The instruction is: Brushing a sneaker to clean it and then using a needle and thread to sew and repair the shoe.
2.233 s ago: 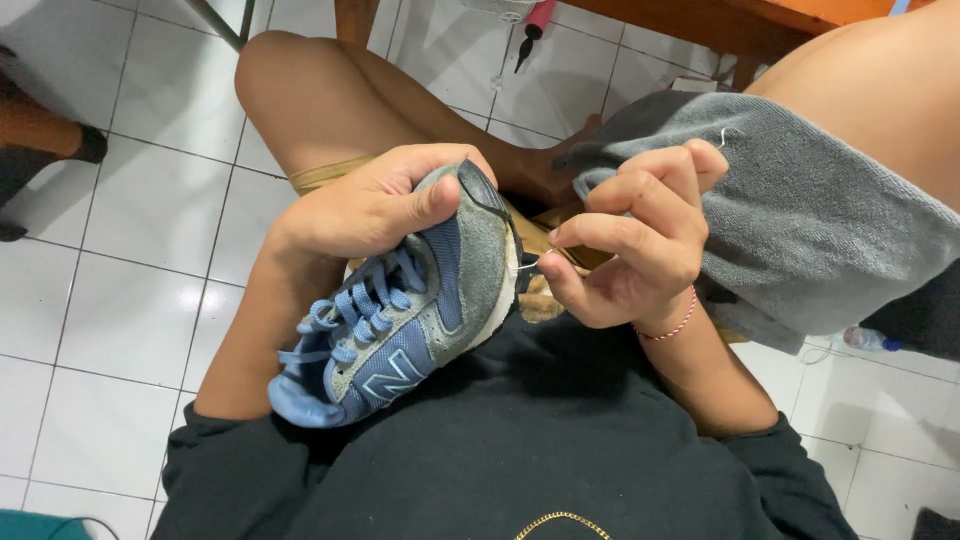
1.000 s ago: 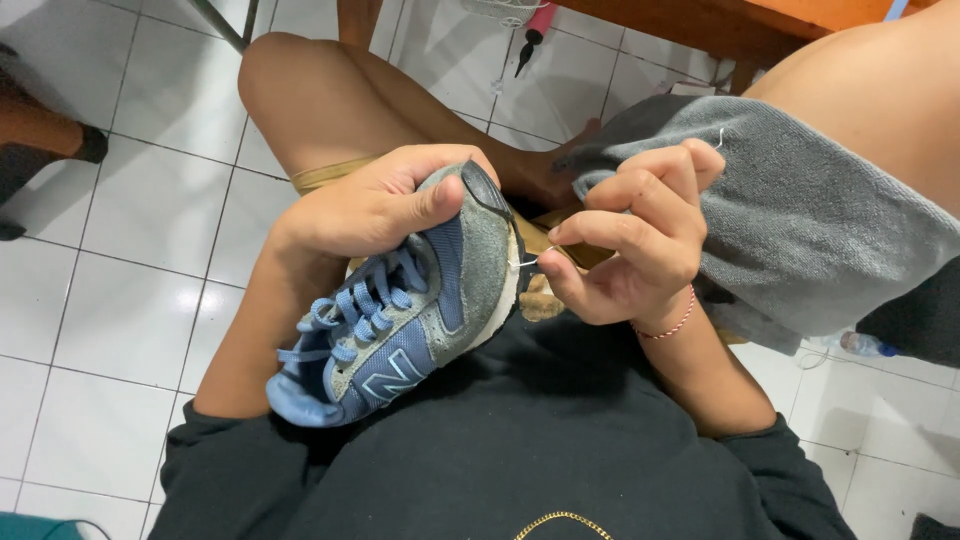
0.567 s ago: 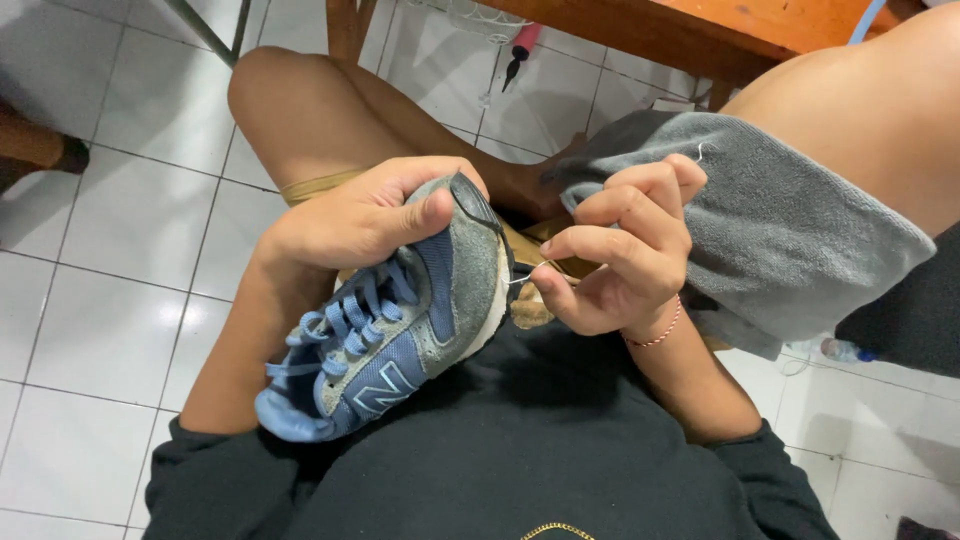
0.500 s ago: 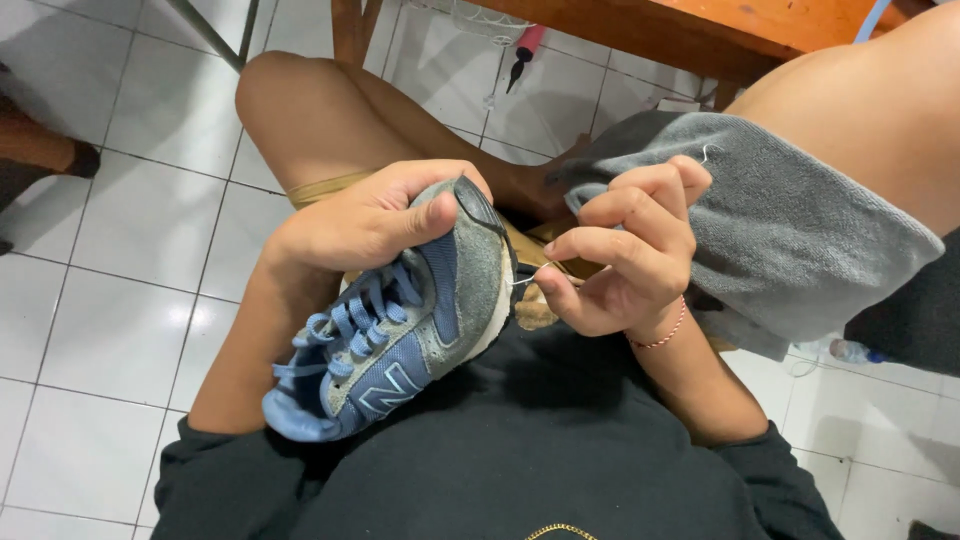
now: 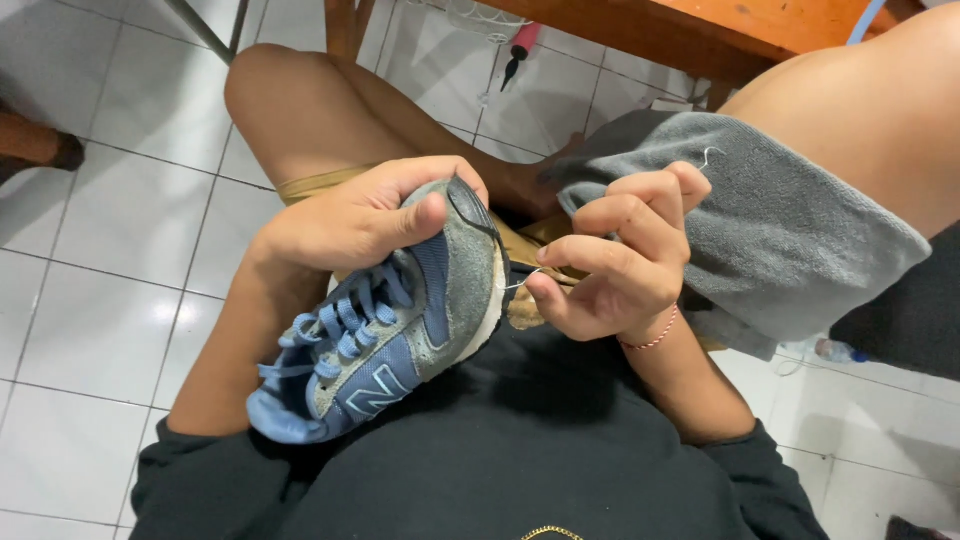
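Grey towelling cloth [image 5: 790, 230] drapes over the person's right thigh, far right, its near edge hanging off. The blue and grey sneaker [image 5: 395, 320] sits in the lap at centre, toe toward the near left, its opening hidden under the left hand [image 5: 350, 215], which wraps firmly around the heel. The right hand [image 5: 620, 260] pinches a thin white thread [image 5: 522, 282] running to the sole edge; any needle is too small to make out.

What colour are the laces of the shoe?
Blue laces, clearest in the head view.
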